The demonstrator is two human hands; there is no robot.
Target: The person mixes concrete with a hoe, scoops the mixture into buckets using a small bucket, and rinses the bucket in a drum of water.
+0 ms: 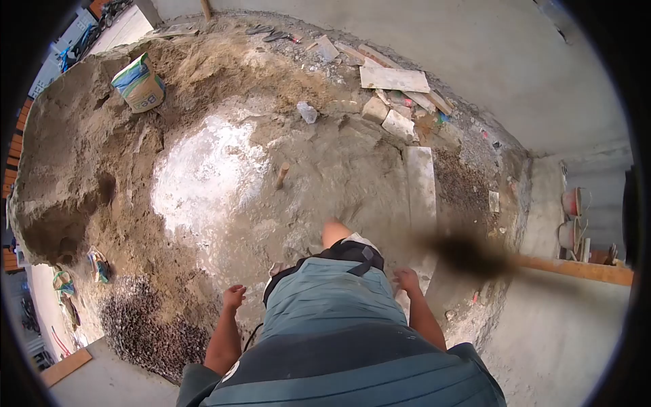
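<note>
My left hand (234, 297) hangs beside my left hip with its fingers curled; whether anything is inside it is too small to tell. On the other side, my right hand (407, 279) is low by my right hip, its fingers partly bent and hard to make out. Neither hand visibly touches a tool. Wet grey mortar (339, 156) spreads on the ground before my legs, with a short wooden stick (282, 175) standing up in it. White powder (210, 173) lies to its left. A clear plastic bag (307, 112) rests at the far edge.
A cement bag (140, 84) stands on the sand heap (61, 156) at the far left. Gravel (149, 325) lies at lower left. Boards (395, 79) and blocks (374, 110) sit by the wall, and a long plank (421, 183) lies right. A dark blur (471, 256) hides part of the right side.
</note>
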